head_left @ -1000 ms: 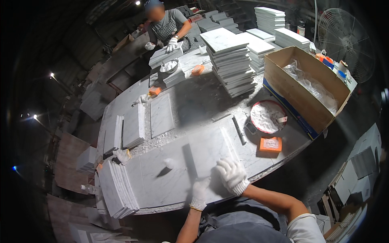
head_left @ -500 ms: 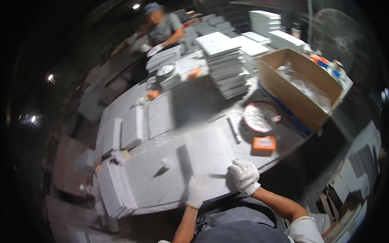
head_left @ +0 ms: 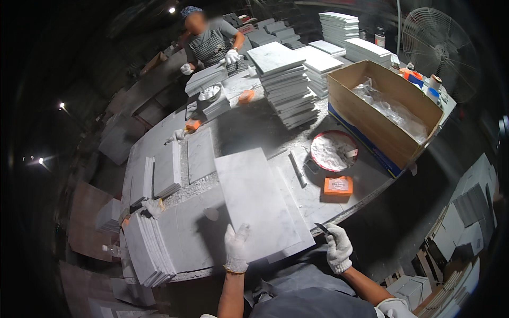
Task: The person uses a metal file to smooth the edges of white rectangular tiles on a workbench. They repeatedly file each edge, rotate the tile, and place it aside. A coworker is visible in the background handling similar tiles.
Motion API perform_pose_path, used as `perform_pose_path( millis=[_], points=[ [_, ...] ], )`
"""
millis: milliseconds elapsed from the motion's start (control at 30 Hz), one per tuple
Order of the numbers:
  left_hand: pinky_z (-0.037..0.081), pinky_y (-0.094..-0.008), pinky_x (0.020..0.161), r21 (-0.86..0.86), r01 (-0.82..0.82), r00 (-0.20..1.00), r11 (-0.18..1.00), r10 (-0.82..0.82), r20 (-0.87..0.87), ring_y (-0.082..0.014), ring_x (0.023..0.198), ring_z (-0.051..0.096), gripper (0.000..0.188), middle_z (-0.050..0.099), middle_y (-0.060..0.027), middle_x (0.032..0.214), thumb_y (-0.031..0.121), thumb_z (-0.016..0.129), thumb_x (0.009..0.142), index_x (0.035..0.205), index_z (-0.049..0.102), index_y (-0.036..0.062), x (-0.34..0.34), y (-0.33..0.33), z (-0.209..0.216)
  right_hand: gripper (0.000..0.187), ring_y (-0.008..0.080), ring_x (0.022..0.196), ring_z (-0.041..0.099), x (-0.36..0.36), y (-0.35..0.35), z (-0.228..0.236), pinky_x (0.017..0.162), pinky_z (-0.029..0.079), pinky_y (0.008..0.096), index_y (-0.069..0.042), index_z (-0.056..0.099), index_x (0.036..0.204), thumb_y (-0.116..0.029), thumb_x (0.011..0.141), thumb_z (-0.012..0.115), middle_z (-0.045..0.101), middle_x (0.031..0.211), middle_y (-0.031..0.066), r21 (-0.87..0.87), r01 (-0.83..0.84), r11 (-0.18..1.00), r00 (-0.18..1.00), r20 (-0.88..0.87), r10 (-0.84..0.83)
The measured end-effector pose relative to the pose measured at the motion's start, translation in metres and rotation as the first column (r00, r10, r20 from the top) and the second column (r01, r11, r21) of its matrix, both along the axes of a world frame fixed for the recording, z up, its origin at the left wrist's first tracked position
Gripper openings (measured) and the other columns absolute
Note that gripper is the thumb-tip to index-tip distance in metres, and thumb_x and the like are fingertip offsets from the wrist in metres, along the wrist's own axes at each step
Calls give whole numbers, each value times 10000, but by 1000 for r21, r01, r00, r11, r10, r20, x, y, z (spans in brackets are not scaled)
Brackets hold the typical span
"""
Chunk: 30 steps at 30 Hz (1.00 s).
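My left hand (head_left: 236,249), in a white knit glove, grips the near left edge of a white marble tile (head_left: 254,196). The tile is tilted up off the table and casts a shadow to its left. Another pale tile (head_left: 303,233) shows partly beneath its right side. My right hand (head_left: 339,248), also gloved, is closed on a small dark blade (head_left: 322,228) whose tip points left, apart from the tile. Its handle is hidden in the fingers. A small white lump (head_left: 211,213) lies left of the held tile.
Ahead stand a tall tile stack (head_left: 286,90), a bowl of white paste (head_left: 334,151), an orange box (head_left: 338,186) and a cardboard box (head_left: 384,106) with plastic bags. Leaning tiles (head_left: 151,249) line the left edge. A co-worker (head_left: 209,42) stands across the table; a fan (head_left: 441,50) is at right.
The marble tile has come up and left with my left hand. My right hand has shifted right and slightly down, and the blade now shows. The co-worker's hands have moved apart.
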State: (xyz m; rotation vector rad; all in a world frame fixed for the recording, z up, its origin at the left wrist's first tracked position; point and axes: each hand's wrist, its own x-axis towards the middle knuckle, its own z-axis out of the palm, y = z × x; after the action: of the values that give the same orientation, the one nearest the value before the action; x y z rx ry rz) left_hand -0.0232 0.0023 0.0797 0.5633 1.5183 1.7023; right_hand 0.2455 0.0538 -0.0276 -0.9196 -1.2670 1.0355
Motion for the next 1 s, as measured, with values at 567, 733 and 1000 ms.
perform_pose_path(
  millis=[567, 733, 1000],
  points=[
    [529, -298, 932, 74, -161, 983, 984, 167, -75, -153, 998, 634, 396, 649, -103, 1159, 66, 656, 980, 1330, 520, -61, -2, 2, 44, 228, 169, 819, 675, -8, -5, 25, 738, 573, 319, 34, 583, 1186, -143, 1048, 547, 681, 956, 117, -383, -281, 880, 951, -235, 201],
    [536, -282, 878, 104, -144, 982, 984, 155, -106, -134, 961, 642, 361, 665, -93, 1130, 93, 683, 974, 1279, 556, -54, -4, 2, 51, 220, 213, 921, 709, -14, 2, 23, 825, 589, 361, 22, 552, 1189, -162, 1072, 524, 683, 1039, 135, -301, -368, 880, 918, -270, 292],
    [523, -304, 930, 64, -163, 981, 985, 168, -94, -136, 1027, 627, 432, 654, -68, 1147, 151, 674, 981, 1352, 551, -32, -6, 10, 56, 284, 340, 1311, 574, -33, 18, 54, 1097, 455, 414, 13, 622, 1191, 26, 909, 595, 614, 1359, 236, 224, -496, 839, 868, 97, 488]
  ],
)
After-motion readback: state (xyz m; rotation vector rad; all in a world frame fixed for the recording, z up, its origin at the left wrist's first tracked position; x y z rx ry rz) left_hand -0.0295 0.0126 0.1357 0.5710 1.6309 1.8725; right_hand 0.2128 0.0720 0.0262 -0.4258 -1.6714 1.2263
